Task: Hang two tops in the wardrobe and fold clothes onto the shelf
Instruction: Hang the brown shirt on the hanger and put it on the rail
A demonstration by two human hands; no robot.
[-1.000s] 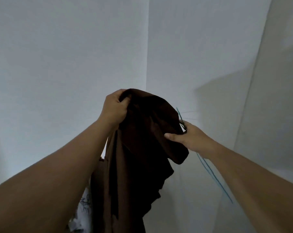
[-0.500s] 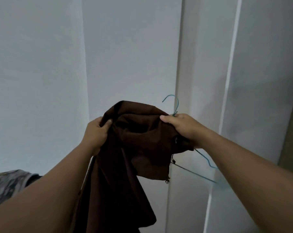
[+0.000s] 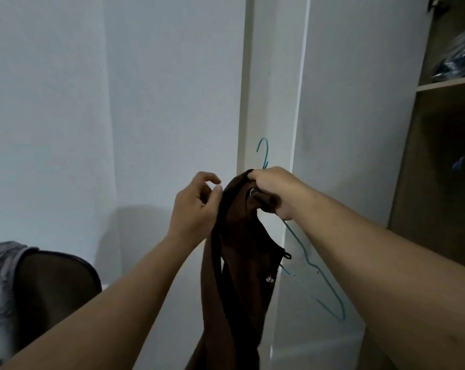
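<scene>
A dark brown top point(image 3: 236, 276) hangs in a long bunch from my right hand point(image 3: 274, 188), which grips its upper end together with the neck of a teal wire hanger point(image 3: 330, 297). The hanger's hook point(image 3: 264, 153) sticks up above my knuckles, and its shoulder slants down to the right, outside the fabric. My left hand point(image 3: 196, 206) is right beside the top's left edge, fingers loosely curled and thumb tip close to the cloth, with no clear grip on it.
An open wooden wardrobe point(image 3: 439, 182) stands at the right, with dark blue clothes point(image 3: 461, 57) on its upper shelf point(image 3: 447, 85). A white door panel point(image 3: 332, 116) is behind the hanger. At lower left, a grey patterned garment point(image 3: 1, 289) drapes over a dark chair back point(image 3: 55, 284).
The view swung right, bringing the wardrobe shelves into sight. My left hand let go of the top's upper edge. The bunched top now hangs long from my right hand.
</scene>
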